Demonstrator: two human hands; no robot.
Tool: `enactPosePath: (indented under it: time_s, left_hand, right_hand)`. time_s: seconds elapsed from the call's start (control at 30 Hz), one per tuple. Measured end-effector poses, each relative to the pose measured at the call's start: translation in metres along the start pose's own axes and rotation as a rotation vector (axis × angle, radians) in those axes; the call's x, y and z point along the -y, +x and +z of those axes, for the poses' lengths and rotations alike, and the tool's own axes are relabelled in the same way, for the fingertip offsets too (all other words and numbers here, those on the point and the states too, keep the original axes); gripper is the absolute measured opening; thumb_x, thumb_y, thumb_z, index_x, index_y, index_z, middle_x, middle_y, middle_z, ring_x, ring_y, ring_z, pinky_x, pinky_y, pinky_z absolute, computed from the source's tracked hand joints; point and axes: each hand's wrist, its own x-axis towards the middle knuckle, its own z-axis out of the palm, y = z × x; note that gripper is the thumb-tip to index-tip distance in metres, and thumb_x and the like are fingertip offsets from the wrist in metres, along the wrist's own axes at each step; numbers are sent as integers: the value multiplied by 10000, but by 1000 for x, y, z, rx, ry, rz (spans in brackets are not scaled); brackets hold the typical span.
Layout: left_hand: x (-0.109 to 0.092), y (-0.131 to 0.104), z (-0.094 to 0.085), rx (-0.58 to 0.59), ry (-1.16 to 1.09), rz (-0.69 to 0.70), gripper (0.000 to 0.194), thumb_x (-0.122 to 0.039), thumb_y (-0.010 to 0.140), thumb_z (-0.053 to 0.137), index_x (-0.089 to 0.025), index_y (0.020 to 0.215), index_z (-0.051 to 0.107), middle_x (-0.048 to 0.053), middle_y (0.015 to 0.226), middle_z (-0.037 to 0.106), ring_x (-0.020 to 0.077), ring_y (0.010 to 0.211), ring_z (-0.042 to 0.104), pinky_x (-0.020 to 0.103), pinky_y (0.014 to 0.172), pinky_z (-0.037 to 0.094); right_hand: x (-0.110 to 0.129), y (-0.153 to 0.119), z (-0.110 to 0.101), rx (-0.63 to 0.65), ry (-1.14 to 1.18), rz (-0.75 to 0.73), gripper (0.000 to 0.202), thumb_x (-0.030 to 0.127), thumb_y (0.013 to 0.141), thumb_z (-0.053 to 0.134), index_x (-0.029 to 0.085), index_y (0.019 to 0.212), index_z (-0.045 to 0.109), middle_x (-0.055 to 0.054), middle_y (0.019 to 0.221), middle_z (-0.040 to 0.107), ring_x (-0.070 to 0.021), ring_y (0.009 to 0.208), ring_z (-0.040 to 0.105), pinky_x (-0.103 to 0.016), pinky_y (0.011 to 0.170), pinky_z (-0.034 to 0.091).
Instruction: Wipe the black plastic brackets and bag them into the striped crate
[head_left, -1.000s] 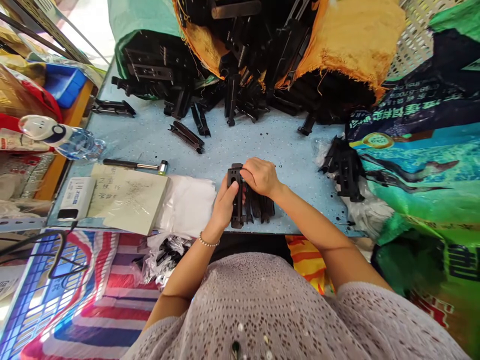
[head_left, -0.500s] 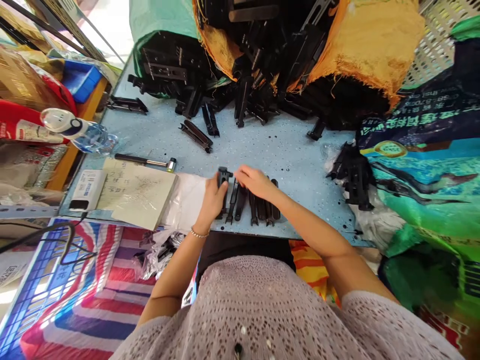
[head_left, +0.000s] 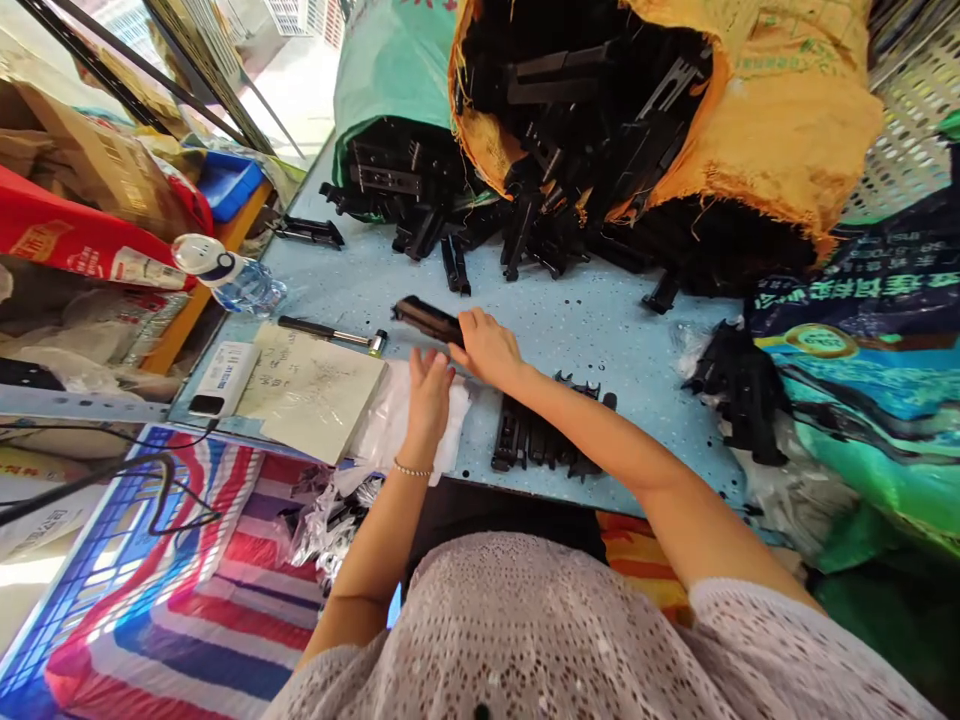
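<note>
A long black part (head_left: 427,318), slim and hard-looking, slants over the blue table with its near end in my right hand (head_left: 489,348). The fingers of that hand are closed round this end. Just below it, my left hand (head_left: 429,398) is raised with its fingers apart and nothing in it. White plastic sheeting (head_left: 456,410) lies under my left hand. Several similar black parts (head_left: 517,440) stand side by side in a row at the table's near edge, partly covered by my right forearm. Another black part (head_left: 454,264) lies loose farther back.
A green sack (head_left: 390,80) and an orange sack (head_left: 780,110) spill black parts onto the blue table (head_left: 337,285). To the left are a hammer (head_left: 330,332), a written-on cardboard sheet (head_left: 319,400), a white box (head_left: 225,375) and a bottle (head_left: 251,288). Black parts (head_left: 739,390) lie in plastic at right.
My right hand has moved up and taken hold of the loose black part. My left hand has let go of the part in the row and opened. The view has shifted left.
</note>
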Motion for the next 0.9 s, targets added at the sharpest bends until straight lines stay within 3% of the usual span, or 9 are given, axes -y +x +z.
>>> enactPosePath:
  time_s: [0.1, 0.17, 0.23, 0.33, 0.47, 0.57, 0.67, 0.8, 0.9]
  left_hand:
    - [-19, 8, 7, -19, -149, -12, 520, -469, 768, 836, -249, 1176, 599, -14, 962, 656, 114, 843, 636, 231, 782, 529]
    - [-22, -3, 13, -7, -120, -70, 479, -440, 728, 868, -224, 1074, 618, -49, 808, 601, 86, 694, 581, 197, 657, 495]
    - [-21, -23, 17, 79, -81, -158, 472, -436, 730, 865, -226, 1067, 610, -48, 780, 601, 92, 651, 584, 209, 605, 487]
    - [-21, -51, 19, 232, -84, -249, 446, -429, 757, 847, -221, 1060, 594, -25, 808, 634, 105, 644, 606, 226, 578, 485]
    - [-28, -62, 18, 237, -115, -244, 435, -431, 740, 854, -208, 1013, 600, -12, 846, 642, 89, 627, 589, 221, 554, 471]
    - [-32, -59, 15, 124, -95, -194, 429, -455, 738, 851, -207, 993, 613, -24, 797, 631, 82, 612, 580, 211, 553, 467]
    - [-32, -59, 11, 51, -44, -165, 443, -503, 741, 841, -193, 973, 626, -12, 825, 649, 79, 631, 592, 205, 573, 477]
    - [-16, -64, 3, 119, 68, -225, 471, -577, 809, 762, -228, 1080, 599, -35, 767, 615, 89, 574, 572, 222, 531, 452]
    - [8, -63, 3, 168, 149, -350, 509, -612, 815, 739, -226, 1110, 589, -36, 720, 591, 110, 565, 570, 244, 537, 464]
  right_hand:
    - [-1, -64, -21, -21, 45, -262, 300, 324, 1025, 497, 152, 1263, 559, -168, 1143, 646, -292, 1028, 602, -386, 799, 494]
    - [-7, -84, -32, -23, 204, -325, 329, 389, 1054, 457, 178, 1296, 532, -108, 1044, 666, -245, 942, 609, -351, 770, 486]
    - [-18, -83, -39, -99, 316, -266, 378, 464, 1079, 382, 188, 1302, 512, -76, 998, 666, -220, 901, 605, -330, 756, 474]
    - [-34, -58, -39, -197, 266, -203, 453, 547, 1075, 322, 176, 1130, 577, -110, 1006, 664, -241, 953, 592, -341, 771, 443]
    - [-32, -47, -30, -44, 367, -172, 505, 556, 1085, 260, 196, 921, 574, -75, 866, 657, -207, 828, 593, -315, 711, 401]
    - [-12, -73, -25, 116, 527, -206, 505, 531, 1093, 248, 203, 889, 573, -45, 823, 661, -176, 760, 593, -298, 692, 394]
    - [4, -112, -21, 161, 488, -286, 413, 495, 1071, 372, 199, 885, 593, -68, 880, 682, -189, 801, 598, -311, 707, 398]
    - [-10, -155, -15, 69, 436, -58, 413, 400, 1092, 318, 202, 912, 632, -69, 849, 672, -196, 786, 601, -335, 740, 452]
    - [-46, -181, -9, -179, 220, 170, 332, 373, 1047, 425, 176, 1143, 674, -180, 1171, 670, -319, 1125, 601, -513, 976, 470]
